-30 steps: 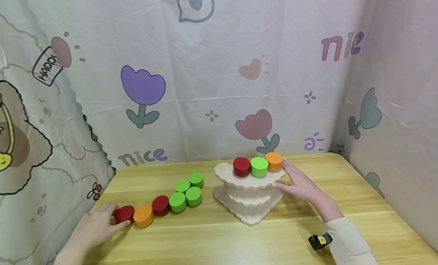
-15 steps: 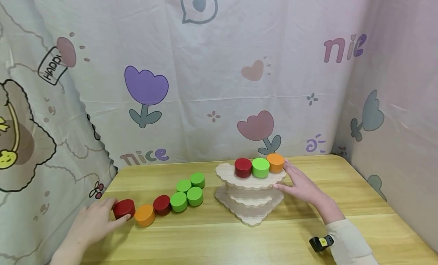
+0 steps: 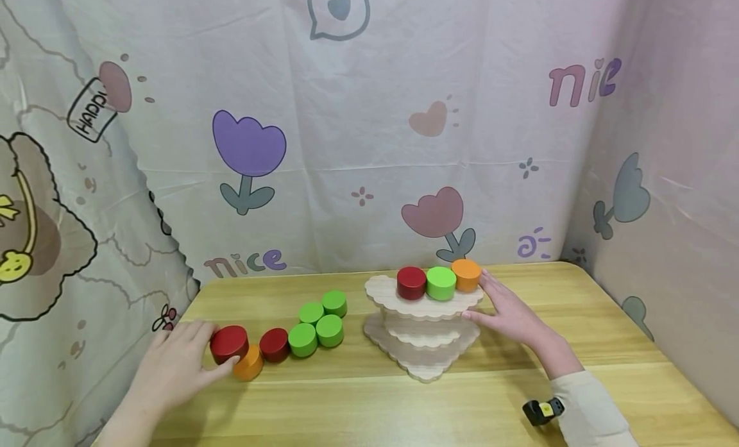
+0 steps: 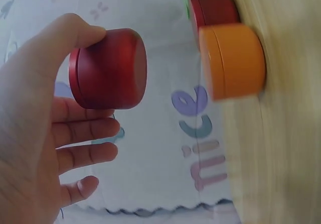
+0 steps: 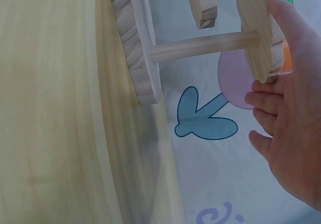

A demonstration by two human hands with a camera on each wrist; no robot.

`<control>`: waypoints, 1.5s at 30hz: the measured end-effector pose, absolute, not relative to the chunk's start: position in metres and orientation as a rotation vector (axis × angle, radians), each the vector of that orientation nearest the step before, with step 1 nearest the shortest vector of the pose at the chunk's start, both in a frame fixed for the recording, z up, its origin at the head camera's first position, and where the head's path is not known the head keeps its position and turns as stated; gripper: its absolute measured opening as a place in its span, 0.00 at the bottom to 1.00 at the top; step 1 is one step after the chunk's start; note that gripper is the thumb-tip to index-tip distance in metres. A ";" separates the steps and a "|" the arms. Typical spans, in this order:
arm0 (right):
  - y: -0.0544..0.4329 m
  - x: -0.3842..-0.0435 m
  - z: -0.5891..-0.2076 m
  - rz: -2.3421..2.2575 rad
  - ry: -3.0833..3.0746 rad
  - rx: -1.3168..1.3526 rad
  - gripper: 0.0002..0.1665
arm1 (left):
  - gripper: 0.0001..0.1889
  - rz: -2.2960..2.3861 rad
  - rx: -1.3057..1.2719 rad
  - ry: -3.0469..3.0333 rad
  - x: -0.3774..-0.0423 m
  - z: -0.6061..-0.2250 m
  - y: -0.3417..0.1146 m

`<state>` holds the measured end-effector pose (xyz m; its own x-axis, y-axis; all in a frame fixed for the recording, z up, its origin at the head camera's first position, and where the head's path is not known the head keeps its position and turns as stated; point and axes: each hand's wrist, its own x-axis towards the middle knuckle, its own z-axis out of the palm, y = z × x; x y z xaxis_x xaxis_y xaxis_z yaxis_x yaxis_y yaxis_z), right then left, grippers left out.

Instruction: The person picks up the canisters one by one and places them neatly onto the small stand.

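In the head view, my left hand (image 3: 173, 365) holds a red round tin (image 3: 229, 343) raised beside and partly over an orange tin (image 3: 249, 363). The left wrist view shows the red tin (image 4: 111, 69) clear of the table, gripped by the thumb and index finger, the other fingers loosely spread. My right hand (image 3: 512, 312) grips the right corner of a tiered wooden stand (image 3: 378, 294), thumb at the front edge of the top tier and fingers at its side. On that tier sit a red tin (image 3: 411, 283), a green tin (image 3: 441, 283) and an orange tin (image 3: 466, 276).
Another red tin (image 3: 274, 345) stands on the wooden table (image 3: 369, 412), with several green tins (image 3: 303, 340) grouped to its right. A patterned cloth (image 3: 346, 133) hangs behind and at both sides. A small black device (image 3: 541, 411) is by the right sleeve (image 3: 594, 405).
My left hand has lifted the red tin off the table and moved it right, so it now overlaps the orange tin. My right hand stays at the stand. The view has shifted slightly.
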<state>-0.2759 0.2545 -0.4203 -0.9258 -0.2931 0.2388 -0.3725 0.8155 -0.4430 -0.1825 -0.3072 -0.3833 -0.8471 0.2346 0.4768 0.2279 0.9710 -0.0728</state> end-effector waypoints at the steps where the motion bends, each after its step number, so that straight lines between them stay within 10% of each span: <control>1: 0.255 -0.276 -0.420 0.742 -2.840 0.523 0.57 | 0.27 0.020 -0.351 -2.592 -0.182 -0.383 -0.304; 45: 0.255 -0.276 -0.423 0.731 -2.848 0.505 0.58 | 0.32 0.049 -0.775 -2.364 -0.222 -0.392 -0.185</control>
